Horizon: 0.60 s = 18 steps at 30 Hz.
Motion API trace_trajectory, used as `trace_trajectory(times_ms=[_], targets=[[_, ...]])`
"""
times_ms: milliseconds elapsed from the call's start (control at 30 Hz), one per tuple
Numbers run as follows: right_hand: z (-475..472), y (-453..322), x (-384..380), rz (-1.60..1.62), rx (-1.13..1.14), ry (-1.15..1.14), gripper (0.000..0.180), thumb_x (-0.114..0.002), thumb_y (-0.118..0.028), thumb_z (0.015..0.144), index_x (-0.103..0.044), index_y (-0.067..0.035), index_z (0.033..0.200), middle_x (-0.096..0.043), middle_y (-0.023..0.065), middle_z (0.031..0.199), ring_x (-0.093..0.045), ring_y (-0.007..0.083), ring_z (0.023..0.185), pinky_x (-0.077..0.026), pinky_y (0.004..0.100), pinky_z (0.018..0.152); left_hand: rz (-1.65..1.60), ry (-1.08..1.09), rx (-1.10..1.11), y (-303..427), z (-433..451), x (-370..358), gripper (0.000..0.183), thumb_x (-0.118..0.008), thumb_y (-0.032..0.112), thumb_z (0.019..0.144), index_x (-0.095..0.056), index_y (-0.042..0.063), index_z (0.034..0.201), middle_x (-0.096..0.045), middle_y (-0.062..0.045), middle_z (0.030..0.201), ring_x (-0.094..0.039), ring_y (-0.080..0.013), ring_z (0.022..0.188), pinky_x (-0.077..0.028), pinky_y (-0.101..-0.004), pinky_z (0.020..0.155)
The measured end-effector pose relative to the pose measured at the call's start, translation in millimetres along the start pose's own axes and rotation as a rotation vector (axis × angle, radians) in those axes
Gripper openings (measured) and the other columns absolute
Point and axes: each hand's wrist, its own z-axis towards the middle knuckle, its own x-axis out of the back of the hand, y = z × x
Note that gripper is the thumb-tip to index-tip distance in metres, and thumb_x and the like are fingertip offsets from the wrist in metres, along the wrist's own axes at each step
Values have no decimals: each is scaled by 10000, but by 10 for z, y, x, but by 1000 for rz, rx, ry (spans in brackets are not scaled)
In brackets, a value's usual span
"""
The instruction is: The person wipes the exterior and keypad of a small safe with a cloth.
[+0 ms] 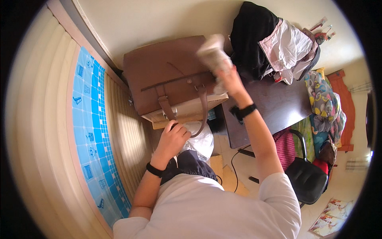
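Observation:
Before me a brown leather bag (167, 65) lies on its side on top of a light wooden cabinet (191, 109). My left hand (174, 139) grips the bag's strap handle (204, 110), which loops out over the cabinet's front edge. A crumpled whitish cloth (212, 52), blurred, is held in my right hand (229, 79) above the bag's right end. Whether the cloth touches the leather I cannot tell. A dark band circles each wrist.
A dark wooden table (268, 104) stands to the right, below hanging black and white clothes (253, 38). Beyond are a black chair (307, 179) and bundled patterned bedding (325, 104). A white plastic bag (203, 140) sits below the cabinet; a cable (236, 170) trails on the floor.

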Motion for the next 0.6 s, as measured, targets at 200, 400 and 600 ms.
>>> trace_trajectory(times_ms=[200, 400, 600], targets=[[31, -16, -336, -561, 578, -247, 525, -573, -224, 823, -495, -94, 1325, -503, 139, 1350, -415, 291, 1292, -213, 475, 1129, -27, -43, 37, -50, -109, 21, 70, -654, 108, 731, -655, 94, 800, -623, -16, 811, -580, -176, 884, -404, -381, 973], [178, 477, 173, -859, 700, -161, 492, -536, -303, 891, -482, -84, 1329, -555, 125, 1282, -451, 274, 1253, -305, 391, 1073, -81, -13, 29, -90, -148, 99, 100, -682, 93, 714, -660, 91, 811, -620, -22, 807, -579, -184, 884, -405, -389, 981], [112, 110, 105, 824, -276, 226, 502, -511, -404, 944, -526, 14, 1221, -595, 62, 1081, -558, 152, 963, -429, 292, 889, -80, -11, 53, -69, -179, 58, 95, -682, 89, 716, -659, 89, 808, -618, -24, 811, -578, -189, 884, -399, -398, 985]])
